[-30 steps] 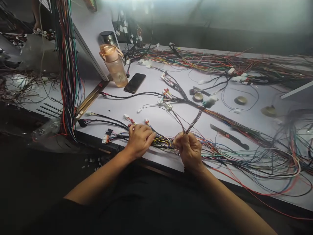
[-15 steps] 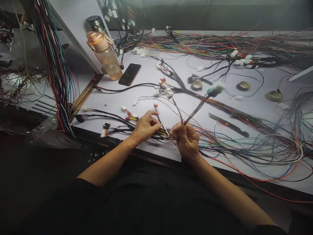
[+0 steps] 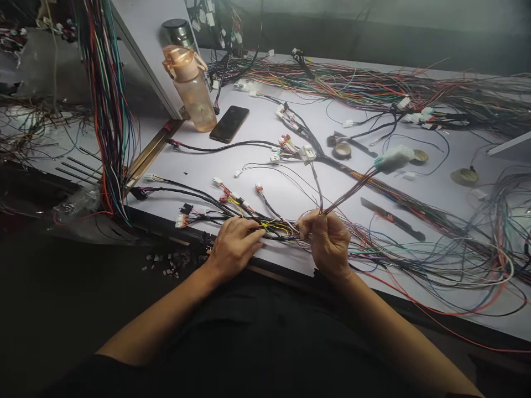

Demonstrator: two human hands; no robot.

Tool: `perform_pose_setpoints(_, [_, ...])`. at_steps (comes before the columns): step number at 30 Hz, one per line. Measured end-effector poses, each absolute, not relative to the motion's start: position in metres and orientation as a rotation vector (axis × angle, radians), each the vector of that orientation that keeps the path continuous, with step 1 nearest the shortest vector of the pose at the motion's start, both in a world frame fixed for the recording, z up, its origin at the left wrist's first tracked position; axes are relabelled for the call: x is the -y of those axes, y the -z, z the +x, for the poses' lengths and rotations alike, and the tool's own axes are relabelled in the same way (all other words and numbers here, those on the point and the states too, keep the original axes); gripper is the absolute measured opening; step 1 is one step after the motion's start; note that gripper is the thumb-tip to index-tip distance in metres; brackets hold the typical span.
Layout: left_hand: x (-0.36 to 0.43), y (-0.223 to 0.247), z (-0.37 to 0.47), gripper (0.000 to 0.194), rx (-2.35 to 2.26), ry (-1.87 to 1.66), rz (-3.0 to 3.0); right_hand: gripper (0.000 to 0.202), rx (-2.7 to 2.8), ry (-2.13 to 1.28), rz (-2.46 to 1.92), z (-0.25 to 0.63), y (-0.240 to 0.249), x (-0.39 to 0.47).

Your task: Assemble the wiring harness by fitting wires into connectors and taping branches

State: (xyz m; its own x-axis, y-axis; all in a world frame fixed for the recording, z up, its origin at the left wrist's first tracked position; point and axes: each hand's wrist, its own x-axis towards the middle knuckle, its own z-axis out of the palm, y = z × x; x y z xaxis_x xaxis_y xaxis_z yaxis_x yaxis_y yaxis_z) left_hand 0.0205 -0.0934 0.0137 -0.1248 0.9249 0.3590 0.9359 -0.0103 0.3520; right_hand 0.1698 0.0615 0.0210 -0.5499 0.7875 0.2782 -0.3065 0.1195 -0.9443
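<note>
My right hand (image 3: pixel 329 240) is closed round a bunch of thin dark wires (image 3: pixel 350 193). At their upper ends are a teal-and-white connector (image 3: pixel 394 159), seemingly wrapped in a pale covering, and a white connector (image 3: pixel 307 155). My left hand (image 3: pixel 236 243) is closed on the wire harness (image 3: pixel 274 228) by the table's front edge, thumb and fingers close together over it. Yellow wires and black-sleeved branches come out around those fingers. One short branch ends in a red-and-white connector (image 3: pixel 259 190), lying just beyond the harness.
A second wire harness (image 3: pixel 344 166) crosses the white table. A knife-like dark blade (image 3: pixel 392 218), tape rolls (image 3: pixel 342 151), a phone (image 3: pixel 229 124) and a water bottle (image 3: pixel 194 102) lie or stand around. Loose wires (image 3: pixel 448 265) spread at right; a wire bundle (image 3: pixel 105 105) hangs at left.
My left hand has moved left and down along the harness, from beside the red-and-white connector's branch. My right hand still holds the wires. The whole view has shifted slightly.
</note>
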Motion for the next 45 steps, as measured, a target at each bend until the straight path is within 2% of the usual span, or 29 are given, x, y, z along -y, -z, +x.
perform_pose_setpoints(6, [0.118, -0.006, 0.024, 0.039, 2.163, 0.856, -1.922, 0.023, 1.568, -1.572, -0.501, 0.174, -0.018, -0.06])
perform_pose_setpoints(19, [0.1, -0.019, 0.032, 0.023, 2.373, 0.91, -1.85, 0.023, 1.577, -1.577, -0.514, 0.179, -0.008, -0.057])
perform_pose_setpoints(25, [0.1, -0.019, 0.037, 0.032, 2.321, 0.979, -1.966, 0.02, 1.5, -1.664, -0.457, 0.178, -0.006, -0.058])
perform_pose_setpoints(35, [0.075, -0.026, 0.036, 0.039, 2.177, 1.261, -2.063, 0.021, 1.379, -1.821, -0.504, 0.174, -0.001, -0.063])
perform_pose_setpoints(41, [0.073, -0.019, 0.032, 0.036, 2.332, 1.539, -1.798, 0.024, 1.36, -1.88, -0.533, 0.173, -0.003, -0.063])
perform_pose_setpoints(45, [0.071, -0.022, 0.031, 0.035, 2.532, 1.879, -1.625, 0.025, 1.38, -1.897, -0.551, 0.172, -0.004, -0.064])
